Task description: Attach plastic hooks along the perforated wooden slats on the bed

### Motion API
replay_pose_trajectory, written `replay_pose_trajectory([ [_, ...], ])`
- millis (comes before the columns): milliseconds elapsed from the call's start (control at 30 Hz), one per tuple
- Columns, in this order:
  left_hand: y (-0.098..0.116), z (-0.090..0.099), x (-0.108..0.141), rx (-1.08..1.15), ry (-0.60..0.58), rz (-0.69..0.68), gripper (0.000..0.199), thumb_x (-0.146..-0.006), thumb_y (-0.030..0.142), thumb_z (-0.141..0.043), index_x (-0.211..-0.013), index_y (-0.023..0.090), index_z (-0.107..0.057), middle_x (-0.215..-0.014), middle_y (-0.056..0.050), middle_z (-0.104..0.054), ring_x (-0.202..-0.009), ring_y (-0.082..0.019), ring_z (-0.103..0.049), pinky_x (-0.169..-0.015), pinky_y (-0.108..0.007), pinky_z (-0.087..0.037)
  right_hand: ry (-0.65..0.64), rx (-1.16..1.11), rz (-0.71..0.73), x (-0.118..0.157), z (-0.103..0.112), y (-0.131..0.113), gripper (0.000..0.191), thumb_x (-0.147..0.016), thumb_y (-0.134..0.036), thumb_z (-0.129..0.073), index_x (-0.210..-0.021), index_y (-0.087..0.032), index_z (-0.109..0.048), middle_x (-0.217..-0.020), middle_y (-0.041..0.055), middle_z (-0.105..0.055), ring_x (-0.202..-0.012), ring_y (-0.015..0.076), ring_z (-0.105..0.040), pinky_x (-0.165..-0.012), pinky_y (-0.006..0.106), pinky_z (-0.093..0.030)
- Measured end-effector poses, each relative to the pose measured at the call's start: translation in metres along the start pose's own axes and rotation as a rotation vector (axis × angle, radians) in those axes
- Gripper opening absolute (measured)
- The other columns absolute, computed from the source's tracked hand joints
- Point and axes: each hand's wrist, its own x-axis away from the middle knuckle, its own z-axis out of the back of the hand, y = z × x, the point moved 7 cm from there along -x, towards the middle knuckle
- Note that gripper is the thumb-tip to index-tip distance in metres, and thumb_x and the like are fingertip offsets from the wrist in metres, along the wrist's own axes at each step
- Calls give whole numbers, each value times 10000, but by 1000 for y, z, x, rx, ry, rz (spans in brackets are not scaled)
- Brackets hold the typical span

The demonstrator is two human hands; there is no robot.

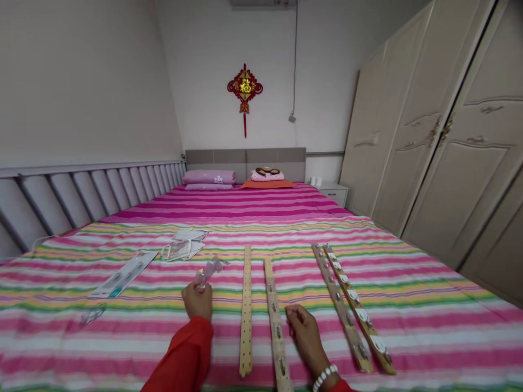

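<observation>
My left hand is closed on a small clear plastic bag, its contents too small to make out. My right hand hovers just right of a wooden strip with metal fittings in a row along it. Its thumb and fingertips are pressed together, and anything between them is hidden. Between the hands lies a bare pale wooden strip with small holes. Farther right are another strip with metal fittings and, alongside it, a strip with white round pieces.
A striped bedspread lies under everything. To the left are several white packets, a long flat package and a thin wiry item. Pillows rest by the headboard; a wardrobe stands right.
</observation>
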Motion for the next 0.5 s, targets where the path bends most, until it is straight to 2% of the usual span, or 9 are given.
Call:
replay_pose_trajectory([
  [233, -8, -7, -6, -127, -11, 7, 152, -643, 315, -543, -710, 181, -560, -684, -29, -475, -845, -267, -516, -838, -446, -446, -14, -20, -51, 0, 1, 1, 327, -624, -481, -695, -666, -165, -622, -485, -50, -481, -415, 96, -391, -410, 225, -284],
  [500, -12, -1, -5, 64, 67, 44, 114, -591, 277, -567, -649, 180, -584, -594, 14, -452, -663, -194, -500, -706, -379, -466, -13, -45, -73, 0, 1, 5, 299, -626, -460, -686, -680, -172, -625, -478, -59, -472, -401, 92, -374, -390, 217, -262],
])
